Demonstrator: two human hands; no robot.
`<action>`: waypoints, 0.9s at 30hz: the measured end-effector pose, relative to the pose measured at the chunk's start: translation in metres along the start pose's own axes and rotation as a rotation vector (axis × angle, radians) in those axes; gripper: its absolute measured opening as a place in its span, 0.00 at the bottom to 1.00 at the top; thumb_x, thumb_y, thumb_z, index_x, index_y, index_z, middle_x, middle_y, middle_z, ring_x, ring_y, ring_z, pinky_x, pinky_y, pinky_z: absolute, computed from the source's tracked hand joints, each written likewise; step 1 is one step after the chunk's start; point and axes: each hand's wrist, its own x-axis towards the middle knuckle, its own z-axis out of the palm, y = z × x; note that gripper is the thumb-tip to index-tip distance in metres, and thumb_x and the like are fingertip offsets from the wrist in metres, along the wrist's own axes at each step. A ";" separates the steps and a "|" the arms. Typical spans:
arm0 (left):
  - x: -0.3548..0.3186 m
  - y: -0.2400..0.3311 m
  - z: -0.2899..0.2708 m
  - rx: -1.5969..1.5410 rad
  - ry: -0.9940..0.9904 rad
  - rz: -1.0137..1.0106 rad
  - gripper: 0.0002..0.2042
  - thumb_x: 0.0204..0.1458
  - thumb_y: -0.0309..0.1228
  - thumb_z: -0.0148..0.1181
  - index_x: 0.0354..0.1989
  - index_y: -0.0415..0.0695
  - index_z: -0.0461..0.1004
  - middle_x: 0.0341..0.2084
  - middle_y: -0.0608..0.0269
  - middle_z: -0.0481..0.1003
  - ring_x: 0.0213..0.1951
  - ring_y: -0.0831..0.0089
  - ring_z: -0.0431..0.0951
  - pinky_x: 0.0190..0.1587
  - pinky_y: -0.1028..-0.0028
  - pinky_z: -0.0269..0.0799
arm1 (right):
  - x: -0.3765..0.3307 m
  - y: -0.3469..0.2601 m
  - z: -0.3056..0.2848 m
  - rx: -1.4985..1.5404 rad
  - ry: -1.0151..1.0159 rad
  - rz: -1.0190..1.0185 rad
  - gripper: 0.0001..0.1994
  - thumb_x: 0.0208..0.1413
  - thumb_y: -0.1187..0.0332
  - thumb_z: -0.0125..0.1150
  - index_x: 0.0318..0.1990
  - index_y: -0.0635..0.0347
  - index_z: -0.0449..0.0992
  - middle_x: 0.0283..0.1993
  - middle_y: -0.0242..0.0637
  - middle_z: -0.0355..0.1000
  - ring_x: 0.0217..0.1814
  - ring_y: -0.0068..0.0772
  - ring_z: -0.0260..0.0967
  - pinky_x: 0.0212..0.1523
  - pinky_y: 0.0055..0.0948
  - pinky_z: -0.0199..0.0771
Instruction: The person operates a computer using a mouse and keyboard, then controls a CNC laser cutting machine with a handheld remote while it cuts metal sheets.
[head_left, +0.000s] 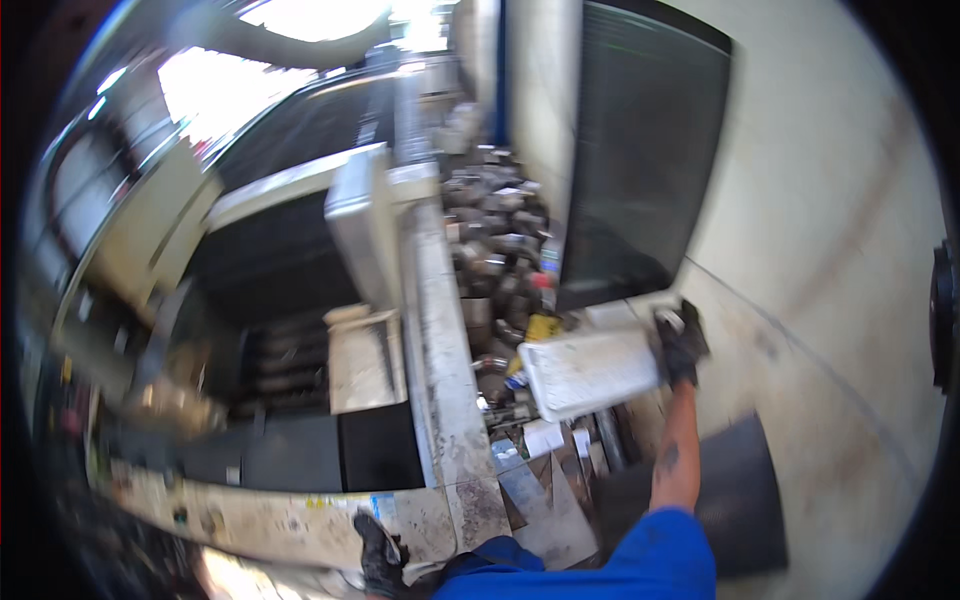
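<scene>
The right hand [682, 345], in a dark glove, reaches out at centre right of the frame and its fingers are closed on the right end of a flat, pale rectangular tray [590, 372]. The tray lies nearly level, its long axis running from left to right with a slight upward tilt toward the gloved grip, so most of its length stretches away to the left of the fingers, out over a heap of dark metal scrap pieces [497, 245]. That heap fills a narrow strip running up the middle of the frame between a long grey machine [300, 300] on the left and a dark panel [640, 160] leaning against the pale wall on the right. The tray's far left corner sits just beside the machine's worn edge rail [440, 330]; its upper edge is close under the bottom of the dark panel.

The left hand [380, 560], also gloved, is low at the bottom centre and rests against the scuffed front ledge of the machine; whether its fingers are gripping anything cannot be told. It is well apart from the tray, so the right hand is the nearer one by far. Open floor with a dark mat [740, 500] lies to the lower right, the freest room for moving the tray.
</scene>
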 end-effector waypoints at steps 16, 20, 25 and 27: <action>-0.027 0.092 -0.041 -0.109 -0.015 0.229 0.20 0.68 0.42 0.45 0.54 0.40 0.73 0.41 0.61 0.78 0.44 0.77 0.75 0.50 0.75 0.72 | -0.464 -0.383 0.104 1.032 -1.964 0.406 0.35 0.60 0.77 0.56 0.73 0.45 0.51 0.45 0.33 0.69 0.36 0.21 0.67 0.40 0.23 0.74; 0.036 0.075 -0.147 -0.052 0.001 0.355 0.19 0.67 0.36 0.43 0.62 0.41 0.66 0.53 0.54 0.72 0.55 0.71 0.71 0.60 0.74 0.66 | -0.558 -0.428 0.140 0.981 -1.980 0.539 0.30 0.61 0.68 0.59 0.69 0.50 0.56 0.54 0.34 0.68 0.45 0.26 0.71 0.38 0.27 0.77; 0.133 0.111 -0.350 -0.007 0.398 0.357 0.17 0.62 0.33 0.55 0.57 0.41 0.71 0.47 0.57 0.77 0.51 0.64 0.76 0.56 0.71 0.69 | -0.652 -0.433 0.227 0.934 -1.825 1.155 0.31 0.57 0.66 0.65 0.67 0.44 0.59 0.50 0.38 0.73 0.41 0.39 0.77 0.38 0.38 0.82; 0.166 0.164 -0.440 0.010 0.799 0.544 0.20 0.56 0.30 0.60 0.55 0.36 0.70 0.45 0.56 0.78 0.46 0.63 0.79 0.52 0.70 0.72 | -0.673 -0.531 0.231 0.627 -1.859 0.990 0.34 0.54 0.52 0.68 0.66 0.44 0.59 0.49 0.41 0.73 0.41 0.38 0.77 0.36 0.37 0.81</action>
